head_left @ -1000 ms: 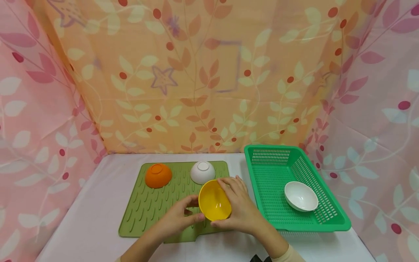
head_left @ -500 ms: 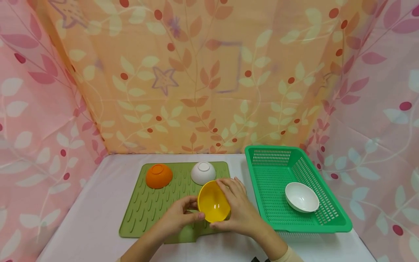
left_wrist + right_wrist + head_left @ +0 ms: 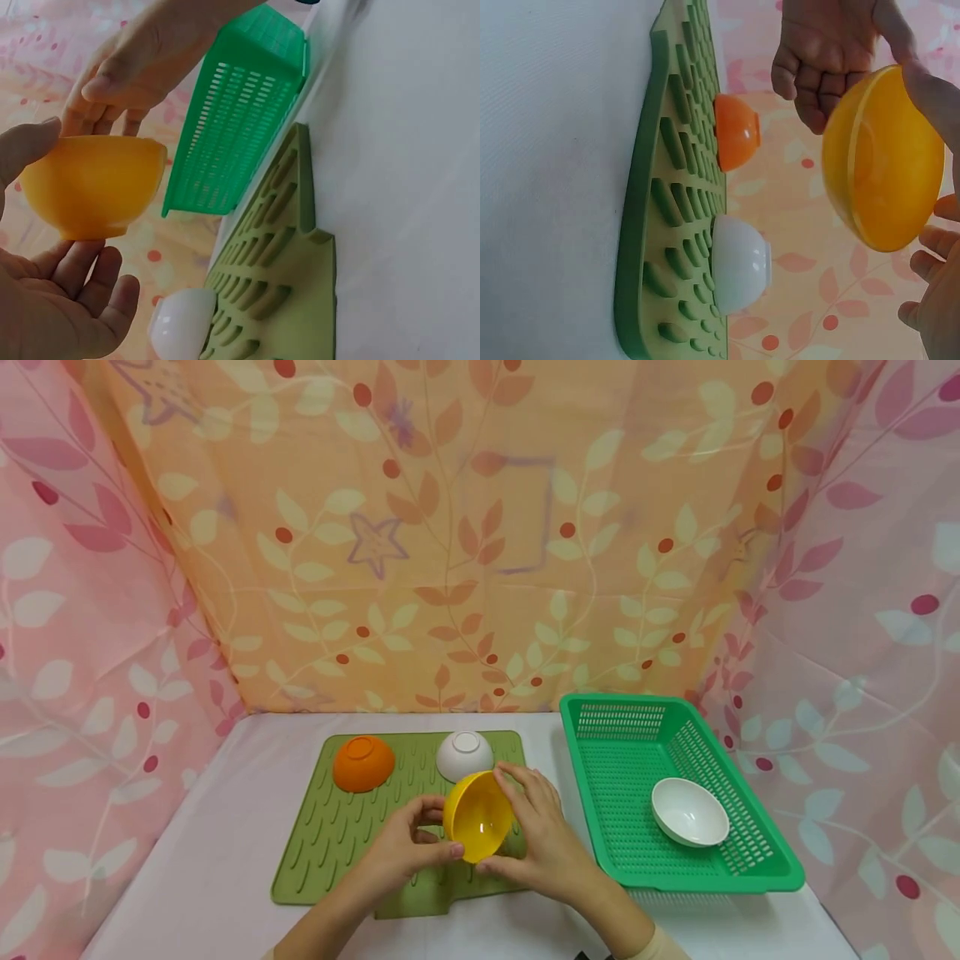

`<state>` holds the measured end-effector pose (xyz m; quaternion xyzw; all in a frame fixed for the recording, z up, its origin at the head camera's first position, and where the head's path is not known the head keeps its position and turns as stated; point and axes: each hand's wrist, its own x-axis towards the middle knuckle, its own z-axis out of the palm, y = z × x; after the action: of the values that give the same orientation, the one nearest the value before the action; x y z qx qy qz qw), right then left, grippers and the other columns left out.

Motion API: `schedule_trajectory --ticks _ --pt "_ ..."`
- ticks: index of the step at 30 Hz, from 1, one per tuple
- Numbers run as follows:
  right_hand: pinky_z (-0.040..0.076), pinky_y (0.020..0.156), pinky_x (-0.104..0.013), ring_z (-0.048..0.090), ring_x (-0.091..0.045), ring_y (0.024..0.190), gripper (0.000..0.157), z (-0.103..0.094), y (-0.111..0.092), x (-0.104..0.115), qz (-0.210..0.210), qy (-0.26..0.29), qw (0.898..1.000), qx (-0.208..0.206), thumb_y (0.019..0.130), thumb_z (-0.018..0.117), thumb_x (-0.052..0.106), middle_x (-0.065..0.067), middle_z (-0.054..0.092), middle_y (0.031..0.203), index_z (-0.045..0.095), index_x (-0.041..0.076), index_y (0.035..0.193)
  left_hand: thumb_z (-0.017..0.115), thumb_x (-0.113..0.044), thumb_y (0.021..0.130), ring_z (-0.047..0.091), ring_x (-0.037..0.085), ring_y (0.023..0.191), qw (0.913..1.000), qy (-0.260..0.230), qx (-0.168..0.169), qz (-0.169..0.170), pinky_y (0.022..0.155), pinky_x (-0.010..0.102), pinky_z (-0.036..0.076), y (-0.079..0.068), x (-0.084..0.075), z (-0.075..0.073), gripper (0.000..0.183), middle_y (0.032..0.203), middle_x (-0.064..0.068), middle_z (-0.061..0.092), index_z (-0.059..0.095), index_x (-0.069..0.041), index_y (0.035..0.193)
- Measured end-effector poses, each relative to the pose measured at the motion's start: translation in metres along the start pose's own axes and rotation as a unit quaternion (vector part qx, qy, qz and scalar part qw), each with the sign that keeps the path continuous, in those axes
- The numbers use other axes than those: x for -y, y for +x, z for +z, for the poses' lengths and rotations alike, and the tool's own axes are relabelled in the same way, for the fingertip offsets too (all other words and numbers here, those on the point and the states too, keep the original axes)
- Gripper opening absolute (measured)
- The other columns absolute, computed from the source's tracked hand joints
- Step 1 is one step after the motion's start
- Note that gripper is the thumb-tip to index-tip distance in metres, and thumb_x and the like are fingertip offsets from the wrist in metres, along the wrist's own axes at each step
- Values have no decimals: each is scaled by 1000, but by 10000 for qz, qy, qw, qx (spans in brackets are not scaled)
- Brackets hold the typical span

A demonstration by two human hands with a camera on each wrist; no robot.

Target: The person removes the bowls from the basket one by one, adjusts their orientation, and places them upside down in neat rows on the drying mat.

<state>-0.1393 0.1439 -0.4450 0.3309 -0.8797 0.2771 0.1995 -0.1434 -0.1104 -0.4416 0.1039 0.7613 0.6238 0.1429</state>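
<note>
A yellow bowl (image 3: pixel 480 820) is held on its side above the drying mat, its opening turned toward the right hand. My left hand (image 3: pixel 401 847) pinches it from the left, thumb at the rim and fingers at the base, as the left wrist view shows. From the right, my right hand (image 3: pixel 547 835) spans the rim between thumb and fingertips. The bowl's inside (image 3: pixel 900 165) shows smooth and glossy in the right wrist view. On the green drying mat (image 3: pixel 322 852), an orange bowl (image 3: pixel 363 764) and a white bowl (image 3: pixel 465 756) stand upside down behind the hands.
To the right stands a green plastic basket (image 3: pixel 626 860) with slotted walls. A white bowl (image 3: pixel 690 812) rests inside it, opening up. White cloth (image 3: pixel 195 868) covers the table, and patterned curtains (image 3: pixel 450 610) enclose the back and sides.
The yellow bowl has shifted slightly left and turned, so more of its outer left side shows. Both hands have moved with it. The other bowls and the basket stay where they were.
</note>
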Motion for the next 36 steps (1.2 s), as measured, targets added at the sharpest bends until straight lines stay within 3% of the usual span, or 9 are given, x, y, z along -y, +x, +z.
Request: schedule_trajectory --ticks 3,6,10,15,22,31,36 --pt "33 115 -62 28 -31 149 108 -2 -1 2 292 295 9991 16 78 85 55 -6 27 166 29 19 162 91 -29 77 60 27 108 9991 316 -255 123 92 39 51 -1 0 -3 68 125 5 65 59 -14 134" --pt "37 111 -66 27 -30 150 102 -5 -1 4 819 830 9932 63 81 85 50 0 26 166 29 25 162 94 -30 73 58 28 115 9970 567 -471 251 96 43 49 -1 -1 -6 70 125 1 65 60 -18 132" --pt "36 111 -68 27 -28 151 96 -10 0 6 1522 1369 9787 135 83 82 54 4 28 165 30 31 161 97 -30 69 58 24 117 9937 793 -683 408 96 42 48 -1 -1 -8 72 125 -4 65 61 -22 131" --pt "35 114 -67 30 -27 151 96 -14 2 7 2026 1640 9651 255 81 80 60 5 32 162 34 30 160 98 -29 65 56 16 120 9901 920 -848 635 101 45 48 0 -2 -11 75 126 -9 63 60 -26 130" --pt "33 114 -66 40 -24 146 85 -15 4 5 2224 1982 9543 248 85 81 49 10 40 159 37 36 156 99 -25 64 55 14 122 9838 1224 -895 960 104 47 47 -2 -7 -14 75 127 -15 60 61 -29 128" --pt "30 114 -69 43 -25 143 80 -15 4 3 2344 2302 9437 383 89 79 44 8 45 157 38 32 157 98 -17 66 52 9 123 9715 1750 -986 1258 104 44 48 -7 -13 -15 75 129 -17 56 61 -32 129" --pt "31 114 -69 43 -25 143 79 -14 4 2 2370 2431 9394 472 90 78 43 8 46 157 39 30 157 97 -15 68 52 7 120 9622 1932 -941 1674 101 39 51 -7 -13 -17 73 128 -18 55 60 -34 128"
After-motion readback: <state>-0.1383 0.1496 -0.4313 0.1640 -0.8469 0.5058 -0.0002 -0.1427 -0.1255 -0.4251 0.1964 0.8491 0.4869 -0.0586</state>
